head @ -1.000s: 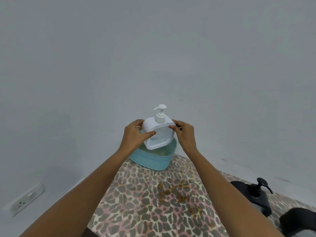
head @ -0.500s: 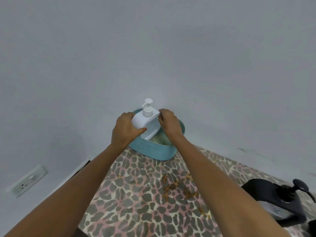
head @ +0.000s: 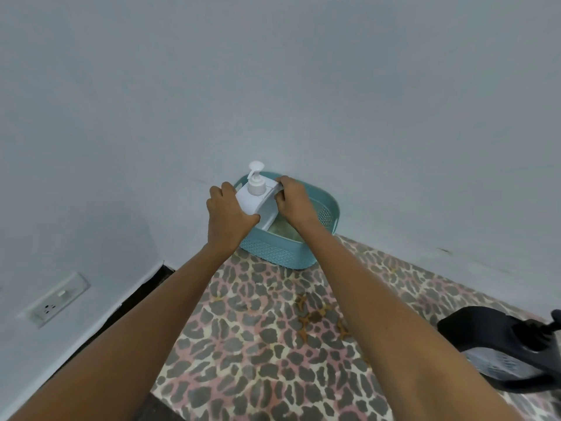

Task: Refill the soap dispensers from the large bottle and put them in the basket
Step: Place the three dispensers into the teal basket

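Free desk (head: 258, 344) lower centre; basket (head: 273, 253) against wall (head: 273, 86), left half taken by white dispenser (head: 258, 199); black dispenser (head: 501, 344) lower right.

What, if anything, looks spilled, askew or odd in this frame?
Brownish blotches at the middle of the leopard-print cloth break the pattern and look like a stain or spill; I cannot tell which. The white dispenser, gripped by the left hand and right hand, is tilted, partway into the teal basket.

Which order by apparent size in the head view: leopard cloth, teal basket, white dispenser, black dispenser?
1. leopard cloth: largest by far.
2. teal basket and black dispenser: look about alike. The black one is nearer the camera and cut off by the frame edge, so not ranked.
3. white dispenser: smallest.
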`<state>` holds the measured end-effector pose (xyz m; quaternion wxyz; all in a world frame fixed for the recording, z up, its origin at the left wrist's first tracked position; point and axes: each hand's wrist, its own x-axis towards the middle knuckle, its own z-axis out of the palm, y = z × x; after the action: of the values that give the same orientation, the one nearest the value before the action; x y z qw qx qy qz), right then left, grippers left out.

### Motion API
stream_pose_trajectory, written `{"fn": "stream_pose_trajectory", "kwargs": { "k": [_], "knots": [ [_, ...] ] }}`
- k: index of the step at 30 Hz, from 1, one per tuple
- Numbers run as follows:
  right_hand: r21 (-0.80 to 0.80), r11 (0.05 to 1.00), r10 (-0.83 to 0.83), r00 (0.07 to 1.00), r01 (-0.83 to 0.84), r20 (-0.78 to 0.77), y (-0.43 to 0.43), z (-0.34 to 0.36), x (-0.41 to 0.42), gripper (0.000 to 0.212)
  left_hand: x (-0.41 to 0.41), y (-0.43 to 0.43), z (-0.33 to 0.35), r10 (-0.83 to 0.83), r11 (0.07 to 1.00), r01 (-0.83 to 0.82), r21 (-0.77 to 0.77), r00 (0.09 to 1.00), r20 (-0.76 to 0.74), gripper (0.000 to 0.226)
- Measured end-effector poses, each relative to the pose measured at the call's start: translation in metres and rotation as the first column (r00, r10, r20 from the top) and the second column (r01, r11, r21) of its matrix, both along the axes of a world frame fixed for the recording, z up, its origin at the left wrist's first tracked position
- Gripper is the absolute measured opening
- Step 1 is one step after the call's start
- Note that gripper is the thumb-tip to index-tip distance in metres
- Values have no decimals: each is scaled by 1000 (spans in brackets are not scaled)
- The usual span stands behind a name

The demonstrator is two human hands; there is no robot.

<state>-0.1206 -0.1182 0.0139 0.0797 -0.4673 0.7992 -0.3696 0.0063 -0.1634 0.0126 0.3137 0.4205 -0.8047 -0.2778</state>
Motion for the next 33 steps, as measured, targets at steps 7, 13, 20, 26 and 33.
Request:
{"fn": "stream_pose_trajectory", "kwargs": {
  "k": [7,13,20,26,33],
  "knots": [
    [49,997,62,995,-66,85,3,-4,-2,31,-3,1,1,13,1000,-13,15,1000,-1,65],
    [264,951,141,985,-163,102,6,-4,-7,74,-2,4,2,-23,995,28,95,998,-60,71],
    [-13,1000,-10,998,11,67,34,9,5,49,10,25,4,54,998,-52,22,988,-146,61],
    [-142,982,-119,993,121,22,89,8,34,25,19,71,9,38,994,-55,-95,984,-175,37],
    [-178,962,-207,978,207,18,169,3,55,26,14,147,10,-197,980,195,-30,955,-220,32]
  ]
}}
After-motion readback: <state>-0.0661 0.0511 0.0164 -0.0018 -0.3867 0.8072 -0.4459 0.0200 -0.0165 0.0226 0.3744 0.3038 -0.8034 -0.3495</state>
